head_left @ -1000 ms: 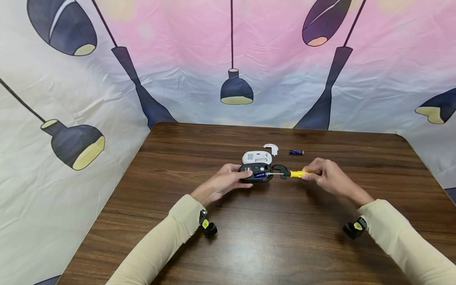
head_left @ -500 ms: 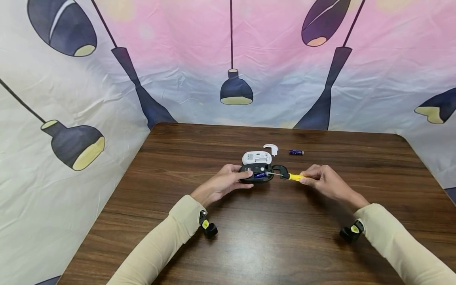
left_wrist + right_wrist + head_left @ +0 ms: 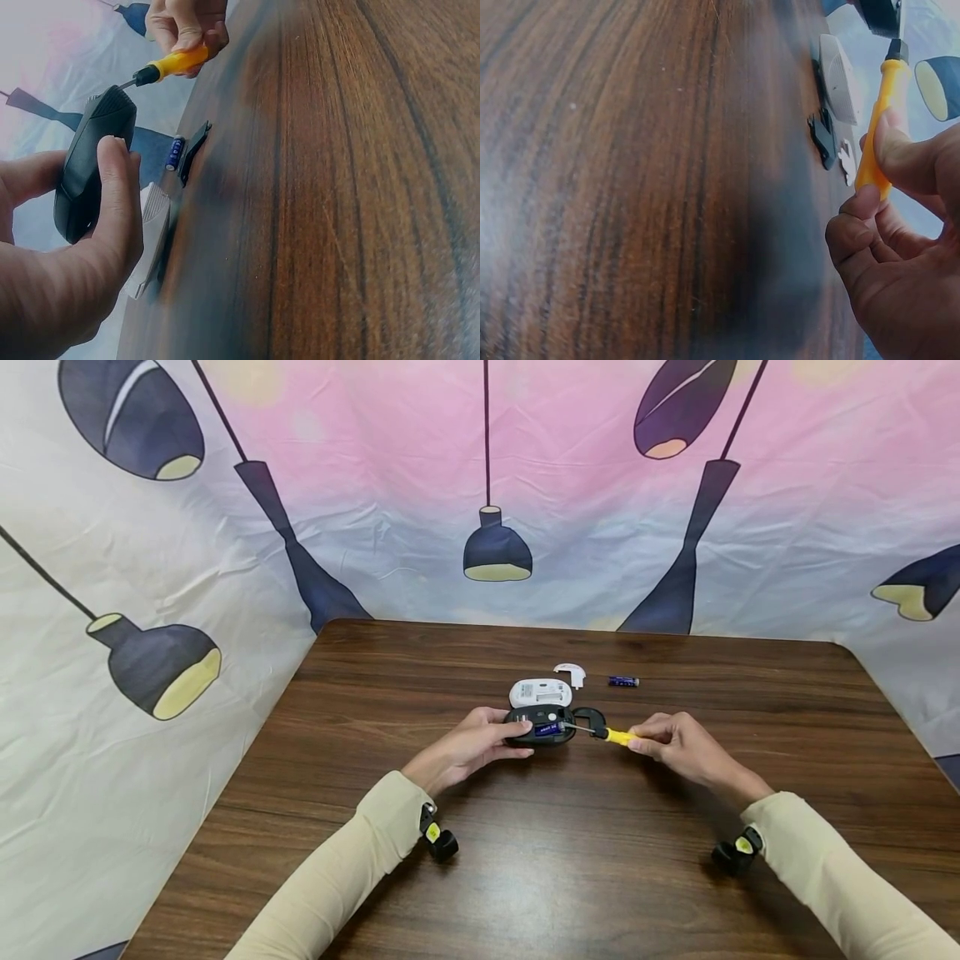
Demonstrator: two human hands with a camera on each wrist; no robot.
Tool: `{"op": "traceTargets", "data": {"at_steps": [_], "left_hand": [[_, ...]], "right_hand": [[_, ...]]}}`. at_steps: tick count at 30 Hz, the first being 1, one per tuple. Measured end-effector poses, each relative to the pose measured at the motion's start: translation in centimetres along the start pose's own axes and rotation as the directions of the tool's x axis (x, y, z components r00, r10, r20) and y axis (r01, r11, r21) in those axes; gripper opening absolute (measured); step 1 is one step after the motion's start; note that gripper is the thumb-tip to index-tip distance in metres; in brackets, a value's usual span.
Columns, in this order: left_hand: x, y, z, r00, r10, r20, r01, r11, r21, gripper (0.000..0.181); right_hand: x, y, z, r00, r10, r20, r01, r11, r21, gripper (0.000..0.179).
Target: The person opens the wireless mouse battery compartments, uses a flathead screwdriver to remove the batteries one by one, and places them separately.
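Observation:
My left hand (image 3: 480,737) grips a black computer mouse (image 3: 517,713) by its left end, underside up, above the table. A blue battery (image 3: 548,728) sits in the mouse's uncovered slot. With my right hand (image 3: 686,747) I pinch the yellow handle of a screwdriver (image 3: 619,737); its metal shaft reaches left to the right end of the battery. Seen in the left wrist view, the mouse (image 3: 82,176) is held between thumb and fingers, clear of the tabletop. The right wrist view has the screwdriver (image 3: 889,97) between my thumb and fingertips.
Behind the black mouse lies a white mouse (image 3: 531,692), underside up with its slot uncovered. A white cover (image 3: 573,672) and a second blue battery (image 3: 624,681) lie farther back. The black cover (image 3: 596,718) is partly behind the screwdriver. A printed cloth (image 3: 420,560) hangs behind the table.
My right hand has moved slightly left and down, tilting the screwdriver so its handle end sits lower. The left hand and black mouse have stayed nearly still.

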State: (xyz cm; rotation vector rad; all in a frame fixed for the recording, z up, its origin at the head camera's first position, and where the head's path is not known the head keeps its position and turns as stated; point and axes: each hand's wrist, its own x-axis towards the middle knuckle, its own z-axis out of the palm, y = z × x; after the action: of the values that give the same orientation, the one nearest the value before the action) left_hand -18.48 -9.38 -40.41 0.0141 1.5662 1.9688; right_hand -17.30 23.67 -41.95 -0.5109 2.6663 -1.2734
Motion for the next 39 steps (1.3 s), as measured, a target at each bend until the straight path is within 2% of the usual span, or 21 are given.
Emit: {"op": "traceTargets", "data": {"at_steps": [9, 16, 24, 33, 39], "left_hand": [[-0.1, 0.1, 0.0, 1.0, 0.008, 0.007, -0.008, 1.0, 0.002, 0.044], [0.2, 0.1, -0.1, 1.0, 0.005, 0.003, -0.005, 1.0, -0.007, 0.045], [0.1, 0.1, -0.1, 1.0, -0.008, -0.011, 0.008, 1.0, -0.004, 0.046], [-0.2, 0.2, 0.0, 1.0, -0.003, -0.001, 0.003, 1.0, -0.005, 0.045], [-0.4, 0.3, 0.0, 1.0, -0.003, -0.003, 0.003, 1.0, -0.011, 0.046]], "right_hand": [[-0.2, -0.2, -0.7, 0.999, -0.036, 0.001, 0.036, 0.999, 0.015, 0.024], [-0.4, -0.5, -1.9, 1.0, 0.013, -0.012, -0.013, 1.0, 0.014, 0.027], [-0.9, -0.4, -4.0, 0.992, -0.003, -0.129, -0.004, 0.998, -0.058, 0.025], [-1.6, -0.5, -5.9, 0.971, 0.097, -0.218, -0.12, 0.988, -0.095, 0.037], [-2.0, -0.1, -6.2, 0.97, 0.124, -0.209, -0.146, 0.985, -0.093, 0.038]]}}
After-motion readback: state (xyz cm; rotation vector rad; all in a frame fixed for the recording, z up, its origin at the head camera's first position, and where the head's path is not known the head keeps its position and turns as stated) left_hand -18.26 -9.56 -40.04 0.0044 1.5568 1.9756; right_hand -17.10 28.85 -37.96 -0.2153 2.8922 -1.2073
